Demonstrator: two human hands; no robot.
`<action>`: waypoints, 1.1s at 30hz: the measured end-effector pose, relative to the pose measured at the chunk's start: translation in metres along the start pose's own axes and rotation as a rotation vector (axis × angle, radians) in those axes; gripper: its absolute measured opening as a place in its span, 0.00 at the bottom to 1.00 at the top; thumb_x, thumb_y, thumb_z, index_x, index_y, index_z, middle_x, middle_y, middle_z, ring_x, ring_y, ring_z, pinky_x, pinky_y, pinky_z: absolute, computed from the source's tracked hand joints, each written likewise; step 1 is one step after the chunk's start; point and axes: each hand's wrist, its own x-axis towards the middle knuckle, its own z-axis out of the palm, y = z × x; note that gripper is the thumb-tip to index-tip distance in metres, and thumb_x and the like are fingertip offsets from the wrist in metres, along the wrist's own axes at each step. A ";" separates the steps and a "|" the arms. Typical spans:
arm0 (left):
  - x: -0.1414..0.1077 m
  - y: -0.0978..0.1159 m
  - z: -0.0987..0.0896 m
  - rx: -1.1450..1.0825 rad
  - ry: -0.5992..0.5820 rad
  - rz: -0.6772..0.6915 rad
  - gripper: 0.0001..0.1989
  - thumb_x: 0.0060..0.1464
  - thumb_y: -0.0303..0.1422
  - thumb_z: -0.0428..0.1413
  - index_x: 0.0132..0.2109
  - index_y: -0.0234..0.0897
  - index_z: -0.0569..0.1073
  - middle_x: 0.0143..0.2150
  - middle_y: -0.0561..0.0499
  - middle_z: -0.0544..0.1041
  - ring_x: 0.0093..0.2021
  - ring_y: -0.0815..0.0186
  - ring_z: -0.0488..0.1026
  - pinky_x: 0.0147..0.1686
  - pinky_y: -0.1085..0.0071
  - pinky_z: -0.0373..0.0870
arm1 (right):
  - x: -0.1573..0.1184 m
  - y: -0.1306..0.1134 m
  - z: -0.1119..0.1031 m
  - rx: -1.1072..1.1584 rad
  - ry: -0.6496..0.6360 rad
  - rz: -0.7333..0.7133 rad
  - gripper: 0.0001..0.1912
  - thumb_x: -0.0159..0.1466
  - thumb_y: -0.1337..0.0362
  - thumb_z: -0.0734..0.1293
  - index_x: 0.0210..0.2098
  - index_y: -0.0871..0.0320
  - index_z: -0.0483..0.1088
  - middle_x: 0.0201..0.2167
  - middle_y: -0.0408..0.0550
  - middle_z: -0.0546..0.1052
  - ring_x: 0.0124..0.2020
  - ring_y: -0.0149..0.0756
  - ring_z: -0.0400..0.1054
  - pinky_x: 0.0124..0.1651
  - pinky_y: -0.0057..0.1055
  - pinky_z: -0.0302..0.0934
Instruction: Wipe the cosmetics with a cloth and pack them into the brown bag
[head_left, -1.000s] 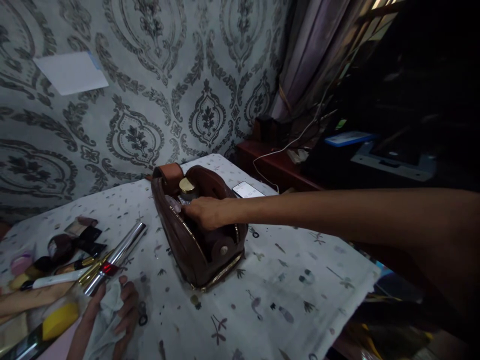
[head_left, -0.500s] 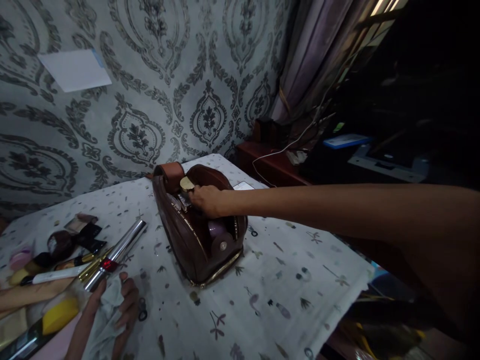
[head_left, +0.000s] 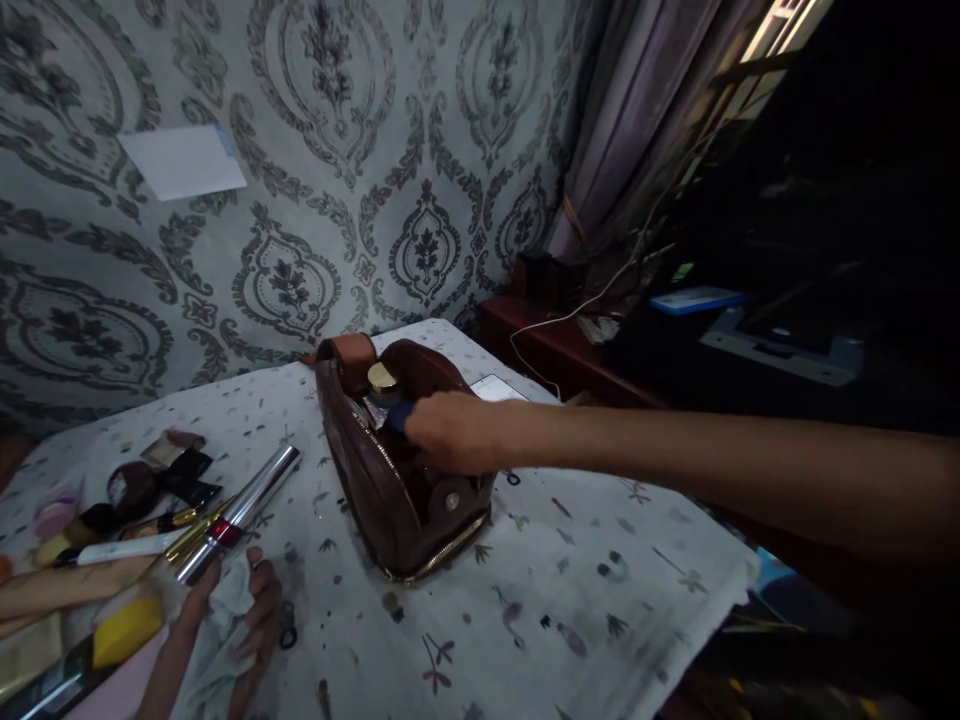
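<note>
R hand pinches blue item in bag; L hand grips wht cloth. Cosmetics out on desk; gold-lid jar inside.

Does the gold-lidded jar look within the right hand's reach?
Likely yes: the bag is open and the gold lid uncovered near the right hand, though its fingers seem to hold a blue item.

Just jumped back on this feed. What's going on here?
A person's right hand is inside an open brown bag, its fingertips at a dark blue item; the grip is unclear. A gold-lidded jar sits in the bag. The left hand holds a crumpled white tissue near a silver tube and other small items.
</note>
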 end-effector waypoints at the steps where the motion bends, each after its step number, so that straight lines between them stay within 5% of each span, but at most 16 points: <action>1: 0.000 0.000 -0.002 -0.017 -0.004 -0.003 0.08 0.58 0.29 0.50 0.43 0.37 0.72 0.28 0.51 0.70 0.22 0.70 0.67 0.14 0.80 0.65 | -0.004 -0.004 0.002 0.005 -0.048 -0.009 0.14 0.65 0.62 0.66 0.42 0.65 0.78 0.36 0.60 0.81 0.41 0.47 0.78 0.40 0.34 0.68; 8: -0.001 -0.001 0.002 -0.017 0.191 0.051 0.08 0.61 0.34 0.51 0.46 0.40 0.71 0.28 0.54 0.65 0.22 0.72 0.63 0.12 0.82 0.57 | -0.002 -0.018 -0.004 -0.080 -0.266 -0.032 0.16 0.59 0.74 0.69 0.47 0.62 0.77 0.43 0.59 0.81 0.47 0.49 0.77 0.44 0.38 0.70; 14: -0.006 -0.002 0.008 0.013 0.195 0.079 0.06 0.64 0.33 0.52 0.44 0.35 0.72 0.29 0.54 0.68 0.22 0.73 0.66 0.14 0.81 0.59 | 0.006 -0.018 -0.002 -0.096 -0.310 -0.023 0.20 0.57 0.76 0.70 0.49 0.61 0.76 0.47 0.59 0.80 0.50 0.52 0.76 0.47 0.41 0.71; 18: -0.010 -0.006 0.011 0.004 0.206 0.128 0.14 0.64 0.38 0.56 0.51 0.35 0.72 0.42 0.49 0.76 0.34 0.68 0.74 0.30 0.70 0.75 | 0.008 -0.015 0.004 -0.098 -0.296 -0.032 0.18 0.57 0.77 0.69 0.46 0.62 0.77 0.44 0.59 0.81 0.47 0.51 0.77 0.45 0.40 0.70; 23: -0.010 -0.009 0.015 0.010 0.231 0.183 0.18 0.63 0.39 0.57 0.56 0.37 0.71 0.55 0.44 0.74 0.49 0.59 0.75 0.46 0.56 0.76 | 0.005 -0.011 0.001 -0.104 -0.293 -0.088 0.17 0.59 0.73 0.68 0.48 0.60 0.76 0.46 0.57 0.80 0.49 0.49 0.76 0.44 0.37 0.68; 29: -0.012 -0.009 0.015 0.035 0.258 0.209 0.18 0.63 0.39 0.57 0.56 0.37 0.71 0.55 0.44 0.74 0.49 0.59 0.75 0.46 0.56 0.76 | 0.004 0.002 -0.008 0.218 0.000 -0.014 0.28 0.56 0.58 0.72 0.54 0.62 0.69 0.47 0.57 0.78 0.46 0.48 0.75 0.38 0.32 0.64; 33: -0.012 -0.009 0.015 0.044 0.261 0.216 0.17 0.63 0.38 0.56 0.55 0.36 0.71 0.53 0.44 0.75 0.46 0.61 0.75 0.43 0.59 0.77 | 0.011 0.011 -0.005 0.340 0.110 -0.003 0.22 0.55 0.59 0.73 0.45 0.65 0.73 0.43 0.55 0.77 0.43 0.43 0.73 0.35 0.28 0.60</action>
